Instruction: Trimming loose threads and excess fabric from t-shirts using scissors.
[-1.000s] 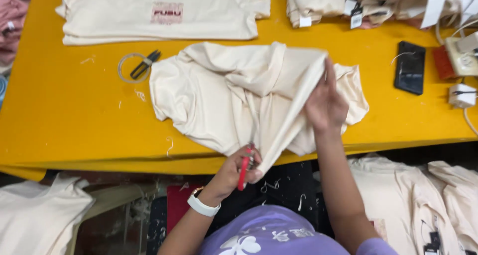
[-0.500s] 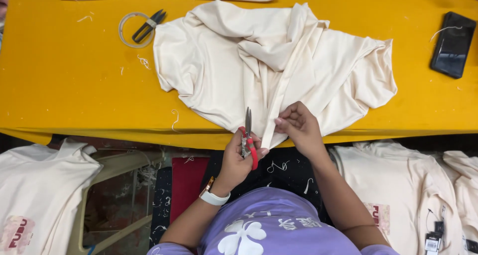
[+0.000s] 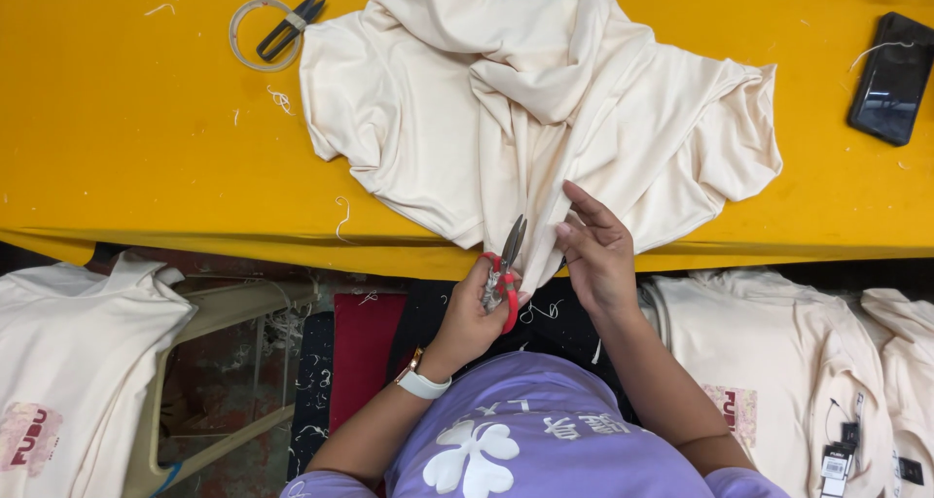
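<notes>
From the head view I see my left hand (image 3: 477, 308) closed around a pair of red-handled thread snips (image 3: 505, 265), fingers wrapped on the handles and the grey blades pointing up toward the near hem of a cream garment (image 3: 525, 119). My right hand (image 3: 595, 255) sits just beside the snips, fingers together and pinching the lower edge of that garment where the cloth drops over the front edge of the yellow counter (image 3: 126, 158). The garment lies crumpled and folded over itself across the middle of the counter, its bulk spread toward the far side and its near corner hanging off the edge between my two hands. A white watch (image 3: 420, 383) is on my left wrist. At the far left of the counter a second pair of dark snips (image 3: 290, 26) rests across a clear ring of tape (image 3: 245, 43), well apart from the garment's left side, with loose thread bits scattered around. A black phone (image 3: 892, 78) lies at the far right of the counter, apart from the cloth. Below the counter edge, stacks of cream shirts show on both sides: one pile to my left (image 3: 78, 362) and more to my right (image 3: 778, 362), some of these with hang tags on them.
</notes>
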